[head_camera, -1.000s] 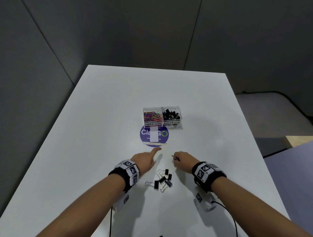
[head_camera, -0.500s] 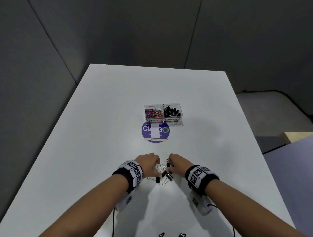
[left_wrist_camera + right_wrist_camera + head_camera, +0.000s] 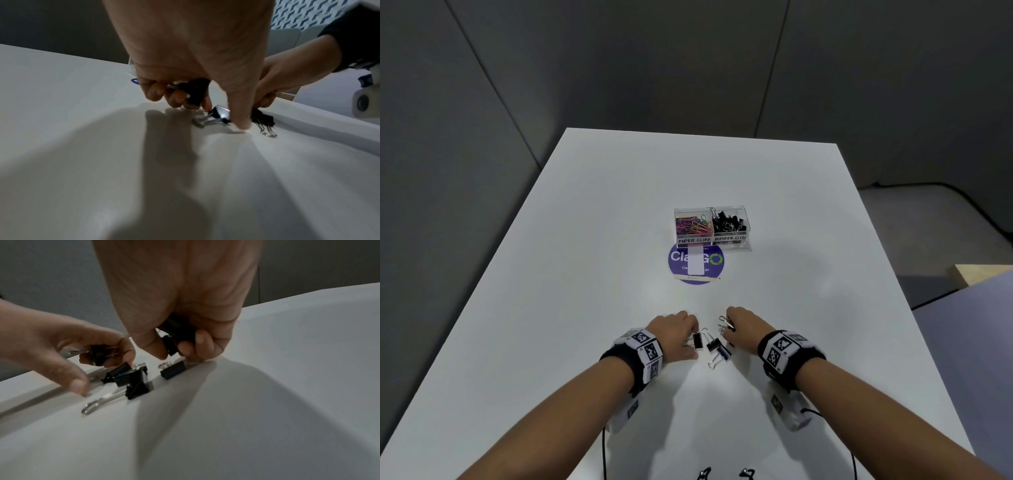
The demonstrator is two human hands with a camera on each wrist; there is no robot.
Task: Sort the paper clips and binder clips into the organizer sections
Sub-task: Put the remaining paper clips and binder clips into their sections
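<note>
A clear two-section organizer (image 3: 710, 228) stands mid-table, with coloured paper clips (image 3: 691, 224) in its left section and black binder clips (image 3: 729, 224) in its right. Near the front edge, loose black binder clips (image 3: 717, 349) (image 3: 131, 379) (image 3: 218, 116) lie between my hands. My left hand (image 3: 676, 334) (image 3: 185, 97) grips one black binder clip (image 3: 195, 92) (image 3: 100, 354) in curled fingers, its thumb touching the table. My right hand (image 3: 743, 325) (image 3: 174, 345) holds black binder clips (image 3: 174, 335) in its curled fingers, just above another clip (image 3: 172, 369) on the table.
A round purple sticker (image 3: 695, 263) lies on the white table (image 3: 585, 274) just in front of the organizer. Dark grey wall panels (image 3: 688, 68) stand behind. A lilac surface (image 3: 979, 342) and a wooden corner (image 3: 983, 272) lie to the right.
Both hands have drawn back from near the sticker to the pile of binder clips. The left hand has picked up one clip and the right now holds more than one.
</note>
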